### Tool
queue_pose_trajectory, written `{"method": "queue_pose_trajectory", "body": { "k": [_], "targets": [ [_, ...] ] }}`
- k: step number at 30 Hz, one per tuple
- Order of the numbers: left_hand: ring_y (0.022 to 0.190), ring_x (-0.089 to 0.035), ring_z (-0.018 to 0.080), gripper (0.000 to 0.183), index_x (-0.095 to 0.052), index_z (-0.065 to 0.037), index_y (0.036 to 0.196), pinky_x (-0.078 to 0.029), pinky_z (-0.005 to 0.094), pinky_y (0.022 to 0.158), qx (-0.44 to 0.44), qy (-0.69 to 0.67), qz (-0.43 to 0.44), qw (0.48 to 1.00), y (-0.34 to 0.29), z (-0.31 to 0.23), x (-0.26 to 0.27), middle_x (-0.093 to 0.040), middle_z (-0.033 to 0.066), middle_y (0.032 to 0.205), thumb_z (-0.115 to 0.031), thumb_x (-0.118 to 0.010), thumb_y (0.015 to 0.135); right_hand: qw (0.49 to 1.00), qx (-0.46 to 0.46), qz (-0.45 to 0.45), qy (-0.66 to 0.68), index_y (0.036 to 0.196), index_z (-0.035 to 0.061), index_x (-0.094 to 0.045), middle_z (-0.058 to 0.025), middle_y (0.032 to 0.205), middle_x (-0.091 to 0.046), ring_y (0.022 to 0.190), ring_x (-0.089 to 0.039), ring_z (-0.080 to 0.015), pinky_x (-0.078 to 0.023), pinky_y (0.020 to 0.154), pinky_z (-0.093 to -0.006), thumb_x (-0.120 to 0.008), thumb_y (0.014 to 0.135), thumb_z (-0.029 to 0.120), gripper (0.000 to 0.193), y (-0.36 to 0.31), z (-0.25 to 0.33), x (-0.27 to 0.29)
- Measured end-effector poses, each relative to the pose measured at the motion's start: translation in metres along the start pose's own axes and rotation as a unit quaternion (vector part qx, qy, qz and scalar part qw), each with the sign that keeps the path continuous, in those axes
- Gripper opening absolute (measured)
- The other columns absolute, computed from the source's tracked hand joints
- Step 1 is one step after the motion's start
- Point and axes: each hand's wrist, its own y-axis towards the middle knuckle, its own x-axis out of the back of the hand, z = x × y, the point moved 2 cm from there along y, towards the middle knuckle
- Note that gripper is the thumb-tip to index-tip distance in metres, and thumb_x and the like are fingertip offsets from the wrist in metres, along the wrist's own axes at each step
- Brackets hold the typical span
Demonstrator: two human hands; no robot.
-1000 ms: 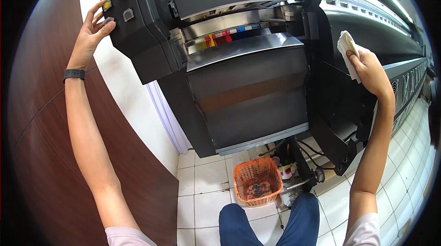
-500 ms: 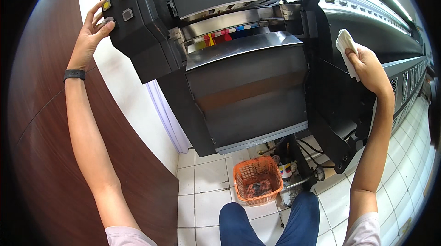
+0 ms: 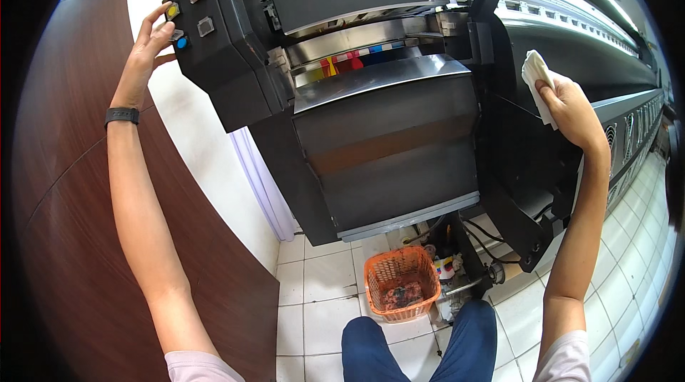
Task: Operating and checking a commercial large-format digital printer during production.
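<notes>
Wiping step: right hand (image 3: 571, 112), frame right, clasps white cloth (image 3: 535, 75) against large-format printer (image 3: 385, 132). Left hand (image 3: 151, 43), upper left, fingers spread, empty, at control-panel buttons (image 3: 191, 14). Next: careful button press.

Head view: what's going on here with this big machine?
A person stands at a large dark printer. The left hand rests at the button panel on the machine's end, fingers by the yellow button. The right hand holds a white cloth against the printer's front. An orange basket sits on the tiled floor below.
</notes>
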Motion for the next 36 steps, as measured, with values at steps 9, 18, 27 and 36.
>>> {"method": "queue_pose_trajectory", "body": {
  "k": [9, 18, 27, 36],
  "targets": [
    [0.12, -0.056, 0.0274, 0.079, -0.036, -0.02, 0.146, -0.038, 0.0434, 0.109, -0.031, 0.019, -0.005, 0.999, -0.001, 0.006, 0.0, -0.044, 0.0211, 0.142, -0.037, -0.059, 0.072, 0.999, 0.03, 0.003, -0.011, 0.096, -0.0069, -0.057, -0.0166, 0.07, -0.059, 0.062, -0.055, -0.0246, -0.046, 0.065, -0.0365, -0.047, 0.097, 0.025, 0.033, 0.002, -0.003, -0.001],
    [0.12, -0.055, 0.0243, 0.073, -0.037, -0.022, 0.145, -0.04, 0.0413, 0.107, -0.051, 0.013, -0.033, 0.998, 0.005, 0.018, -0.006, -0.046, 0.0193, 0.141, -0.036, -0.058, 0.077, 1.0, 0.027, -0.004, -0.006, 0.096, -0.0066, -0.057, -0.0171, 0.07, -0.059, 0.062, -0.055, -0.0246, -0.046, 0.065, -0.0361, -0.047, 0.097, 0.025, 0.033, 0.001, -0.004, -0.001],
    [0.109, -0.059, 0.0212, 0.063, -0.042, -0.021, 0.141, -0.047, 0.037, 0.097, -0.07, -0.007, -0.052, 0.996, 0.002, 0.015, -0.01, -0.052, 0.0187, 0.131, -0.03, -0.055, 0.08, 1.0, 0.014, 0.004, -0.003, 0.091, -0.0068, -0.056, -0.0143, 0.067, -0.057, 0.058, -0.052, -0.0218, -0.045, 0.062, -0.0354, -0.047, 0.097, 0.023, 0.032, 0.0, -0.001, 0.002],
    [0.105, -0.06, 0.0211, 0.063, -0.041, -0.019, 0.141, -0.049, 0.0371, 0.094, -0.07, -0.005, -0.047, 0.996, 0.002, 0.012, -0.006, -0.051, 0.0205, 0.132, -0.027, -0.055, 0.081, 1.0, 0.025, 0.002, -0.004, 0.09, -0.0073, -0.056, -0.0165, 0.068, -0.058, 0.06, -0.055, -0.0258, -0.046, 0.064, -0.0368, -0.047, 0.097, 0.024, 0.033, 0.001, 0.0, -0.002]
  ]
}}
